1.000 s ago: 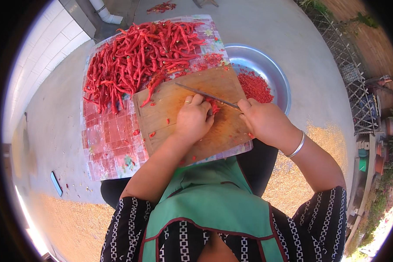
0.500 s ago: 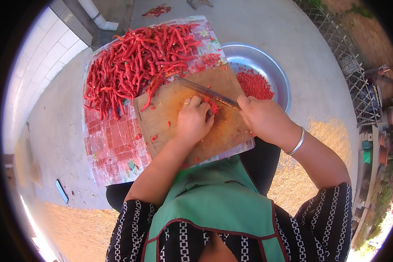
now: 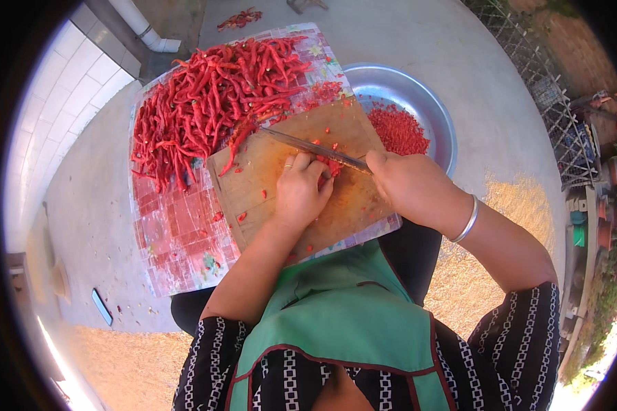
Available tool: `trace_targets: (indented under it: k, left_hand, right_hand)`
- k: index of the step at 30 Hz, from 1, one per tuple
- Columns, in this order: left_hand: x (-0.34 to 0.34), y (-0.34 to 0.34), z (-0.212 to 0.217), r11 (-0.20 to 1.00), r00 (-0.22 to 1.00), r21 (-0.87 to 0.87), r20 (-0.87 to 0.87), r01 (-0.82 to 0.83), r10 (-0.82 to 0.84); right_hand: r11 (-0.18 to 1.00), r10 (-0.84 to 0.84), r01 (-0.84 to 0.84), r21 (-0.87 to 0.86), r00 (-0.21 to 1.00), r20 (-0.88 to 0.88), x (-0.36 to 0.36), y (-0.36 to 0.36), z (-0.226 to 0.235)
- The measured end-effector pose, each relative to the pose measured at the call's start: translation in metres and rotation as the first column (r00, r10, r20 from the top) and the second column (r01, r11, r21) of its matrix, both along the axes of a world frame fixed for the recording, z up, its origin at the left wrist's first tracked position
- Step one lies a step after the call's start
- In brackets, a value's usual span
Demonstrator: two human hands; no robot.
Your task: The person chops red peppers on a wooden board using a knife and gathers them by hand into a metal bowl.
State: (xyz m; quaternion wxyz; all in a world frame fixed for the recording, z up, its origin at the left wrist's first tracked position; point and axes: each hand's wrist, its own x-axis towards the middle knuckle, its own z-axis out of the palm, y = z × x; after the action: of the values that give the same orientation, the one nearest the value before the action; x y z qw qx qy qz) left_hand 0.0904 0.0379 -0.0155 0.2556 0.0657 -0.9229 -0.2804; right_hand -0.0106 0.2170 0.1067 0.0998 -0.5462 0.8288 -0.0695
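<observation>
My right hand (image 3: 411, 186) is closed round the handle of a knife (image 3: 308, 146), whose blade slants up and left over a wooden cutting board (image 3: 250, 209). Beside the blade, my left hand (image 3: 301, 192) rests on the board with curled fingers, pressing cut red chillies (image 3: 333, 166) at their tips. How much they hold is partly hidden by the fingers and the knife. Small red bits lie scattered over the board. Touching its far left corner is a whole chilli (image 3: 234, 152), at the edge of a big pile of red chillies (image 3: 212, 103).
Under the board is a low table with a checked cover (image 3: 175, 240). At its right, a metal basin (image 3: 440, 116) holds chopped chillies (image 3: 399, 129). A phone-like blue slab (image 3: 102, 306) lies on the floor at left. Grain (image 3: 517, 212) is spread at right; a lattice fence (image 3: 528, 68) stands beyond.
The knife has shifted slightly left, its tip lower and nearer the chilli pile. A few red bits now show beyond the blade. My left hand stays nearly in place.
</observation>
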Motion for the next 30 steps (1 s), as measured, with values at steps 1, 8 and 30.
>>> trace_targets:
  k: [1, 8, 30]
  left_hand:
    - [0.000, -0.001, 0.000, 1.000, 1.000, 0.001, 0.004, 0.001, -0.001]
    - [-0.001, 0.000, -0.001, 0.999, 1.000, 0.043, -0.019, 0.001, 0.000]
    - [0.005, -0.003, -0.004, 0.999, 0.996, 0.019, -0.081, -0.030, 0.032]
  right_hand:
    - [1.000, 0.021, -0.021, 0.015, 1.000, 0.003, 0.001, 0.000, 0.010]
    - [0.997, -0.062, 0.062, -0.041, 0.998, 0.001, -0.006, -0.014, -0.052]
    - [0.998, -0.003, 0.002, 0.060, 1.000, 0.014, 0.001, -0.005, 0.004]
